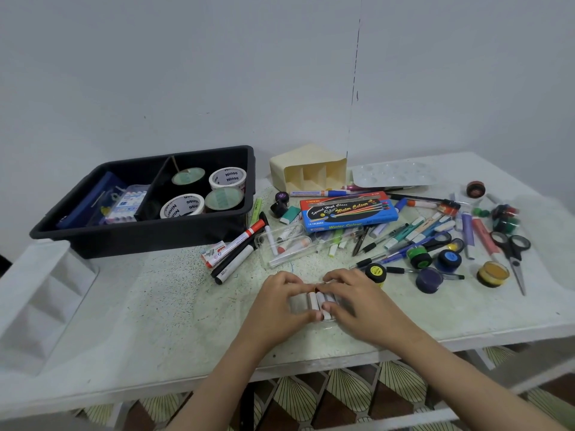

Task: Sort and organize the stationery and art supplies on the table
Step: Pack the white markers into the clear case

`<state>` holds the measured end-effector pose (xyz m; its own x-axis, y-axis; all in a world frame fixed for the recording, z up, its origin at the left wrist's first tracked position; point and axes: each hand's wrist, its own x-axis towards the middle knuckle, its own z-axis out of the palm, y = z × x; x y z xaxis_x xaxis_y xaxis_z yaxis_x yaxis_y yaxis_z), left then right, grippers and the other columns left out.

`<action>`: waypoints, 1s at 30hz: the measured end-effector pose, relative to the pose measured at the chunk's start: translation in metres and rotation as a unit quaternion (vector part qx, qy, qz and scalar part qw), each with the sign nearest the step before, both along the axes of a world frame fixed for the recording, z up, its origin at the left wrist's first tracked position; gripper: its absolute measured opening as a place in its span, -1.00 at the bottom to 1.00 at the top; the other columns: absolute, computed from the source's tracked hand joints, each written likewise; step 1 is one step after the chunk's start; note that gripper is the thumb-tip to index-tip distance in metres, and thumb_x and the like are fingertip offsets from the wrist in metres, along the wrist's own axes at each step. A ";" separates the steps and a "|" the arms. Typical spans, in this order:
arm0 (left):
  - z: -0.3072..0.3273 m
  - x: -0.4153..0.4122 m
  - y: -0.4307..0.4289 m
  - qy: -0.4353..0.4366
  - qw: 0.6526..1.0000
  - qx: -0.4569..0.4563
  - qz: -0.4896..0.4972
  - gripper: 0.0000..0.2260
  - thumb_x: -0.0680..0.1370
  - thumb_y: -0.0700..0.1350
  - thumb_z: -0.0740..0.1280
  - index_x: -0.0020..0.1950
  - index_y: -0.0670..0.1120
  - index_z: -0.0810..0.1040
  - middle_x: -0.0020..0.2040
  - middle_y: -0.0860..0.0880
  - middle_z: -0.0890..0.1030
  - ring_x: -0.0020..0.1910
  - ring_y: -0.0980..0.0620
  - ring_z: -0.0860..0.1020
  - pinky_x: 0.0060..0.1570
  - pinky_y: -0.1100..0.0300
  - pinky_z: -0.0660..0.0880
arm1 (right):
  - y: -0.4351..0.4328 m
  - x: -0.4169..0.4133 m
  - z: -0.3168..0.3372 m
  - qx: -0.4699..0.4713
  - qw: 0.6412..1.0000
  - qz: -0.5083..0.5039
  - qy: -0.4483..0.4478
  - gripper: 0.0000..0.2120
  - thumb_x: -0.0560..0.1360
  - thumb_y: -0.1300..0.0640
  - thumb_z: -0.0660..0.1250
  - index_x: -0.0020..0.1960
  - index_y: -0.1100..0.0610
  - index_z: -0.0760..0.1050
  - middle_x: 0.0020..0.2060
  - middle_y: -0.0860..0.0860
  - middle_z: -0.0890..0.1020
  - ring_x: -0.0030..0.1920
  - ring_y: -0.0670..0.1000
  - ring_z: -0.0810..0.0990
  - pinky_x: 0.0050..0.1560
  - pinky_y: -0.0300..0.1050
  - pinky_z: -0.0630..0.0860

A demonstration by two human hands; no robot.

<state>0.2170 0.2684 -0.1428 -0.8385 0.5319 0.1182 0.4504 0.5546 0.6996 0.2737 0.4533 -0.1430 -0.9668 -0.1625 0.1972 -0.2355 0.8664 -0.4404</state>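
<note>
White table against a pale wall; at its near centre a clear case of pale sticks, long axes running near-to-far, is clasped from both sides; left hand and right hand each curl fingers over its far edge, thumbs at the near edge; black tray lies far left, nearer the left hand.
</note>
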 end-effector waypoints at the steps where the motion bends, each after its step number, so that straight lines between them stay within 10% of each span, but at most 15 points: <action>1: -0.001 0.000 -0.001 0.002 1.000 -0.004 -0.006 -0.58 0.35 0.13 0.49 0.19 0.17 0.57 0.02 0.23 0.42 0.10 0.28 0.33 0.05 0.46 0.24 | 0.001 0.000 0.000 -0.007 1.000 0.004 -0.002 -0.57 0.51 -0.12 0.10 0.28 -0.01 0.51 0.17 -0.12 0.48 0.16 -0.11 0.37 0.14 -0.21 0.32; 11: -0.003 0.000 -0.002 0.018 1.000 -0.008 -0.005 -0.56 0.36 0.12 0.48 0.22 0.12 0.56 0.06 0.21 0.44 0.12 0.25 0.35 0.08 0.44 0.23 | 0.011 0.003 0.000 -0.068 0.996 0.028 -0.040 -0.55 0.51 0.04 0.24 0.40 0.03 0.38 0.31 -0.15 0.42 0.26 -0.23 0.25 0.24 -0.49 0.07; 30: -0.001 0.010 -0.004 0.055 0.998 0.008 0.014 -0.65 0.41 0.01 0.47 0.17 0.01 0.60 0.05 0.18 0.44 0.11 0.25 0.34 0.07 0.56 0.19 | 0.007 0.005 -0.002 -0.076 0.996 -0.020 -0.046 -0.63 0.57 0.27 0.20 0.34 0.06 0.46 0.34 -0.11 0.43 0.30 -0.19 0.27 0.30 -0.39 0.09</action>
<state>0.2272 0.2642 -0.1434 -0.8346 0.5056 0.2186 0.5092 0.5567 0.6563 0.2788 0.4600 -0.1448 -0.9868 -0.0993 0.1277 -0.1558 0.7959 -0.5850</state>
